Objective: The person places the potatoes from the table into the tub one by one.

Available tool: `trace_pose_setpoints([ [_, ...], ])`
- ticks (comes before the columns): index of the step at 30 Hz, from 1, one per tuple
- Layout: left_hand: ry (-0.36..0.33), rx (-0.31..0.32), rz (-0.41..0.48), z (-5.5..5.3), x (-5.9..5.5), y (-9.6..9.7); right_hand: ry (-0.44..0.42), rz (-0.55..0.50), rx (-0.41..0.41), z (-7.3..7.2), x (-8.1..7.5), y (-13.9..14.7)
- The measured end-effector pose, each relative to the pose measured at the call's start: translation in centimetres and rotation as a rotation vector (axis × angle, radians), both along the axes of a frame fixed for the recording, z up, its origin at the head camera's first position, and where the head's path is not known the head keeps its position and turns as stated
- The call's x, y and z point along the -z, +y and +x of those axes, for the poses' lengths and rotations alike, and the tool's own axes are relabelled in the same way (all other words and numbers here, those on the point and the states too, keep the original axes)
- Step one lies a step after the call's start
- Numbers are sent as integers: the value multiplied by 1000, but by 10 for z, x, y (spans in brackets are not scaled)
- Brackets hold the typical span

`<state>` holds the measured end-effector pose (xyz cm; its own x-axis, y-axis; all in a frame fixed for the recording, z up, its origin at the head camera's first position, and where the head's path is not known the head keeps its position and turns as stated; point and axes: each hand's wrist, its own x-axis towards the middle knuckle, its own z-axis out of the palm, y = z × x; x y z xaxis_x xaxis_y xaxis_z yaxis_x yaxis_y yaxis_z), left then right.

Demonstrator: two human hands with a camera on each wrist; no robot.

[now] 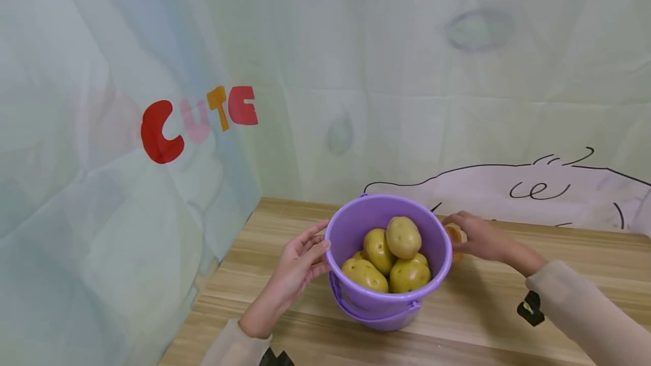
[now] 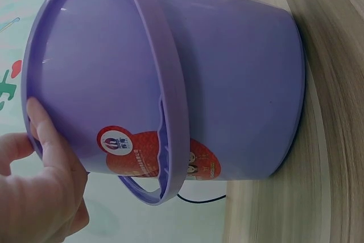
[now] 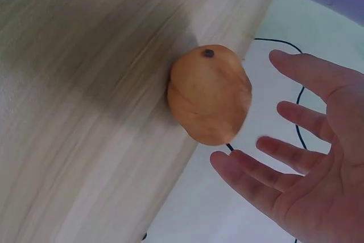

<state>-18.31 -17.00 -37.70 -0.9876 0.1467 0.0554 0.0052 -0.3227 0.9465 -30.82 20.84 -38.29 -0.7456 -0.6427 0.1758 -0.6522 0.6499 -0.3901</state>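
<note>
A purple bucket (image 1: 366,312) stands upright on the wooden table, with several yellow potatoes (image 1: 364,274) inside. At its left rim my left hand (image 1: 300,261) grips the edge between thumb and fingers; in the left wrist view the hand (image 2: 48,186) meets the rim beside the hanging handle (image 2: 165,66). To the right of the bucket, my right hand (image 1: 480,236) is over a round orange fruit (image 3: 210,95), mostly hidden in the head view. The right wrist view shows its dark spot and lumpy skin. The fingers there are spread, slightly apart from the fruit.
The wooden table (image 1: 508,292) meets a printed cloth backdrop (image 1: 325,44) behind and at the left. Coloured letters (image 1: 163,131) are on the left cloth, and a line drawing (image 1: 539,191) on the back one. A red label (image 2: 136,152) is on the bucket.
</note>
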Motion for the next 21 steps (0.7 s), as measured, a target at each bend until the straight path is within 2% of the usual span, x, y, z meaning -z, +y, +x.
trace_pose_setpoints([
  [9,0,4,-8,0,1,0,34,-17,-6,-6,19,-3],
  [21,7,7,-5,0,1,-1,44,-27,8,-14,32,-5],
])
